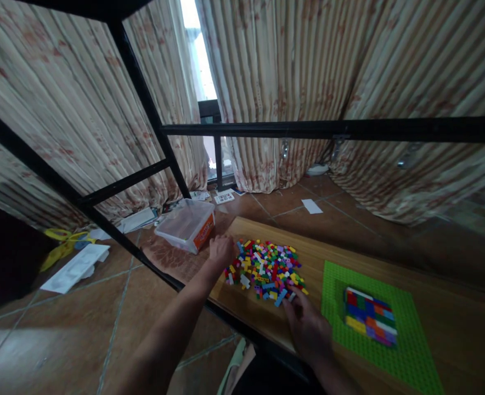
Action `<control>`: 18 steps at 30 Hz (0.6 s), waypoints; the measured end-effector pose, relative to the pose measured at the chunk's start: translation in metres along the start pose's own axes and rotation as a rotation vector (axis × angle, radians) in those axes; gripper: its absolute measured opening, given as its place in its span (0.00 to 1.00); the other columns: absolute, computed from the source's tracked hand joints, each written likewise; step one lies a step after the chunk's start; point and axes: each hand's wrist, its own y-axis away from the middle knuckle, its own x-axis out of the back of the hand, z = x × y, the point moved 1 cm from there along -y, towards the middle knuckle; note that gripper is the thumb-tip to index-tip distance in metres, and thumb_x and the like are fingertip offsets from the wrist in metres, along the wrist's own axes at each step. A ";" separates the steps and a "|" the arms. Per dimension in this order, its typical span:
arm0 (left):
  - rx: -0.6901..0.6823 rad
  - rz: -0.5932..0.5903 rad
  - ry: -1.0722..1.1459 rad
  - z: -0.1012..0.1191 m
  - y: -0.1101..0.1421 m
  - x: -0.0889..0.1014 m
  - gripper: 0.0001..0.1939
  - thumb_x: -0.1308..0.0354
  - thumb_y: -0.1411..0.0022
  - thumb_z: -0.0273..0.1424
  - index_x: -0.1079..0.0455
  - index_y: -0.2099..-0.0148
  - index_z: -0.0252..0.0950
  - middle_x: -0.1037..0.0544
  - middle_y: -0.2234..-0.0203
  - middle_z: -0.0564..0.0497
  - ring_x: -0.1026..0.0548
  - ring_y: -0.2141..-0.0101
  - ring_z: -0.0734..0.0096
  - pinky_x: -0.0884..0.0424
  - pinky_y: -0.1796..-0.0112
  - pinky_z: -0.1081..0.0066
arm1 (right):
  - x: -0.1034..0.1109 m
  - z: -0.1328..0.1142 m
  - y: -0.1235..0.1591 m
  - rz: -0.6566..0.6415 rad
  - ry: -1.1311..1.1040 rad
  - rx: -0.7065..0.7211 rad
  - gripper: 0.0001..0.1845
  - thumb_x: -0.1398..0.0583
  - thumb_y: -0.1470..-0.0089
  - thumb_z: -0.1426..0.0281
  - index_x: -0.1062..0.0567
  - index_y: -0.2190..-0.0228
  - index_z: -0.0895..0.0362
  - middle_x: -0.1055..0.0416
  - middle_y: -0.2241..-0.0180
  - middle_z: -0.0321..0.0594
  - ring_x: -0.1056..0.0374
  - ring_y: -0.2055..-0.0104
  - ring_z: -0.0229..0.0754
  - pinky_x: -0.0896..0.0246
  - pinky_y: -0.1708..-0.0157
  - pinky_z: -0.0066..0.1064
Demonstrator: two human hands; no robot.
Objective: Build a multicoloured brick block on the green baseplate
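A heap of small colourful bricks (265,269) lies on the wooden table (432,285). My left hand (221,251) rests at the heap's left edge, fingers curled against the bricks. My right hand (306,325) sits at the heap's near right edge, its fingertips pinched together on bricks there; what they hold is too small to name. To the right lies a green baseplate (407,351) carrying a flat multicoloured block of joined bricks (370,316).
A clear plastic bin (187,225) with an orange label stands on the tiled floor left of the table. Black metal frame bars (333,129) cross the view. Papers, a yellow object (63,244) and patterned curtains lie beyond.
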 end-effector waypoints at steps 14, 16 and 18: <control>-0.047 -0.397 0.952 0.059 0.185 -0.013 0.11 0.46 0.43 0.29 0.26 0.58 0.35 0.24 0.64 0.49 0.27 0.65 0.69 0.33 0.64 0.73 | 0.000 0.012 0.002 0.155 -0.282 0.004 0.23 0.50 0.39 0.57 0.28 0.51 0.58 0.25 0.52 0.49 0.27 0.52 0.47 0.31 0.54 0.37; 0.137 -0.447 1.115 0.060 0.194 -0.023 0.12 0.43 0.46 0.32 0.26 0.60 0.33 0.24 0.68 0.50 0.28 0.66 0.68 0.33 0.65 0.72 | 0.005 0.007 0.005 0.155 -0.296 0.041 0.22 0.49 0.39 0.58 0.27 0.52 0.58 0.24 0.54 0.49 0.26 0.53 0.46 0.29 0.56 0.35; 0.280 -0.507 1.266 0.060 0.196 -0.031 0.14 0.42 0.51 0.32 0.26 0.61 0.31 0.25 0.73 0.51 0.30 0.71 0.70 0.34 0.68 0.72 | 0.010 0.000 0.012 0.092 -0.326 0.136 0.20 0.48 0.39 0.60 0.26 0.53 0.57 0.24 0.54 0.48 0.26 0.54 0.45 0.29 0.57 0.32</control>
